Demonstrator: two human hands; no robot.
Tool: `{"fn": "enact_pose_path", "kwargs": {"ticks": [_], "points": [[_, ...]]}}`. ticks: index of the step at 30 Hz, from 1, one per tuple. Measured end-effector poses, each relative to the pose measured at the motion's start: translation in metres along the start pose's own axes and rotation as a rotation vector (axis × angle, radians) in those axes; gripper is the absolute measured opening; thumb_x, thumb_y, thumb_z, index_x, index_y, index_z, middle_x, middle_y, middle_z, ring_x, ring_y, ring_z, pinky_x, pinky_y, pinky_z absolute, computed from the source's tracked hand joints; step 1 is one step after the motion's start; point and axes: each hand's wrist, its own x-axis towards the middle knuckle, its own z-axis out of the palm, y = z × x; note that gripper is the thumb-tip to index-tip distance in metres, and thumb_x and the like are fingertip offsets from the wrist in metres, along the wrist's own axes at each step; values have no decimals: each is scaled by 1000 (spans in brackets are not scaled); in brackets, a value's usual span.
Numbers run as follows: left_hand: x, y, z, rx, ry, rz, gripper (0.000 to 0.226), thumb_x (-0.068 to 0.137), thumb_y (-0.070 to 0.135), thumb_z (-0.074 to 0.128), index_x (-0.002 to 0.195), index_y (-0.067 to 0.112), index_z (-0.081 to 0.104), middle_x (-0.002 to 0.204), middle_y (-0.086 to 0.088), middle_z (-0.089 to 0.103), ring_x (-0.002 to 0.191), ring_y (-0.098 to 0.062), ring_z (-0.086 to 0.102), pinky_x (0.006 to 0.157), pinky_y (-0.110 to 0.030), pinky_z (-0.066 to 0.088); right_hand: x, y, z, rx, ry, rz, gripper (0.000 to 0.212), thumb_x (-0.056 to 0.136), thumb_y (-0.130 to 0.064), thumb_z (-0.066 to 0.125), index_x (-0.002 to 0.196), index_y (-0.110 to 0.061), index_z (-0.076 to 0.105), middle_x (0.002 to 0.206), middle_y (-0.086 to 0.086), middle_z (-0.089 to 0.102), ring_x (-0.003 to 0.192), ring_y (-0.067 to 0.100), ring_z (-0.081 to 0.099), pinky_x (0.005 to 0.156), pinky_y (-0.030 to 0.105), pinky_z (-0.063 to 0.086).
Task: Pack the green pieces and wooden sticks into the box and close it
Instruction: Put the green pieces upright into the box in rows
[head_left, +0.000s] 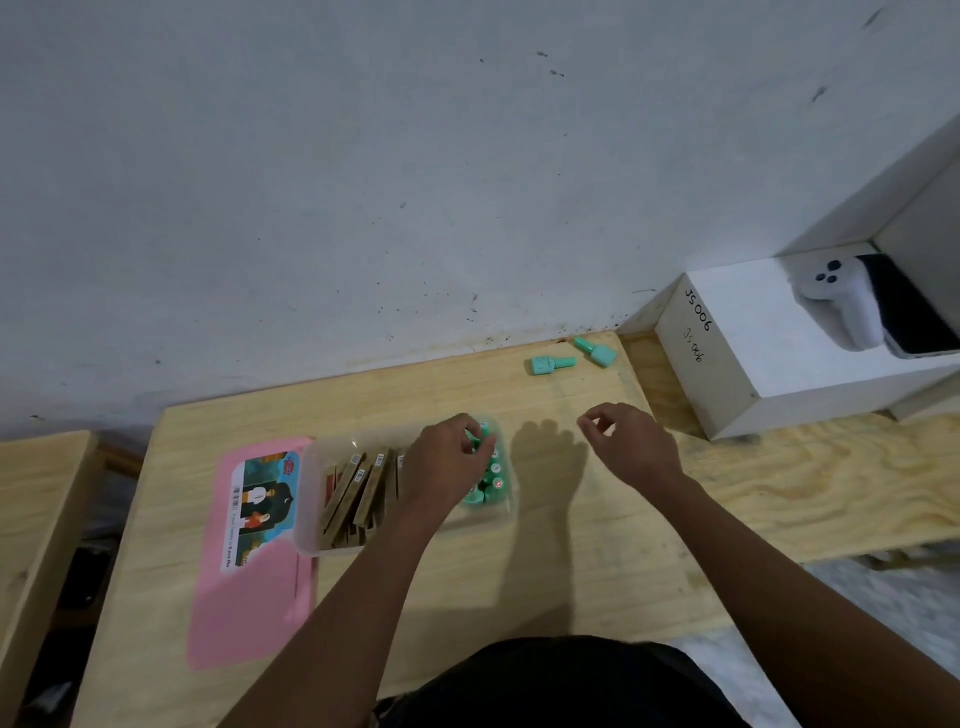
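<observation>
The clear box (309, 499) sits mid-table, with wooden sticks (358, 493) on its left and green pieces (491, 483) on its right. The left hand (447, 460) pinches one green piece inside. The right hand (636, 441) hovers beside the box, loosely curled and empty. Two stray pieces (550, 365) lie near the wall, and the pink lid (249, 597) lies left of the box.

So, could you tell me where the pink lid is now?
In the head view, the pink lid lies flat on the table, just left of the clear box.

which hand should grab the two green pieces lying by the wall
Right. The right hand hovers empty, on the side of the two loose green pieces; the left hand is in the box, pinching a packed green piece.
</observation>
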Motion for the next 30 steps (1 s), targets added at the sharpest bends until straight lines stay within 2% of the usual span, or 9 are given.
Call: {"fn": "enact_pose_path", "kwargs": {"ticks": [5,8,11,13,16,20,25,30], "points": [[34,31,8,45,-65,75,19,86,46,60,89,27,63,77,6,67,53,-9,53,56,-24,44,26,34,-16,97,9,75,16,91,-39,59,97,-30,71,94,-8,69,81,12,60,68,29,48],[61,48,21,76,-85,135,21,86,45,59,95,27,64,84,7,65,71,-12,57,61,-24,39,47,52,-19,88,-54,93,23,90,-40,60,107,-26,69,99,-6,70,84,14,62,73,31,51],[92,63,39,129,-145,165,27,86,43,60,106,25,63,95,6,63,88,-15,60,69,-26,44,72,67,-16,37,-155,107,36,90,-43,58,121,-24,63,110,-3,67,94,17,61,81,33,51],[112,70,53,156,-189,173,32,87,42,59,114,24,61,104,3,61,97,-18,60,77,-30,48,88,71,-14,25,-193,93,40,90,-38,59,127,-21,60,122,2,64,104,21,61,87,35,51],[138,77,75,194,-248,173,42,88,41,57,125,22,55,121,-2,56,111,-23,56,88,-37,49,115,70,-9,-72,-214,47,39,91,-30,56,128,-19,57,126,8,60,107,27,59,89,40,52],[161,82,99,296,-328,141,52,91,40,54,138,19,45,137,-6,44,125,-27,46,98,-42,45,149,64,-2,-206,-202,-13,44,92,-32,46,136,-25,45,137,5,51,118,29,51,91,44,50],[173,81,117,471,-348,187,46,93,35,50,135,16,47,130,-7,48,121,-27,45,96,-43,45,176,53,8,-258,-255,-114,52,94,-32,48,144,-27,33,148,0,40,130,26,42,96,44,46],[176,80,123,477,-363,151,37,93,25,51,130,19,53,123,-6,51,118,-26,46,92,-40,44,184,44,15,-378,-204,-164,42,97,-33,46,136,-19,48,137,6,47,126,26,42,99,41,41]]}}
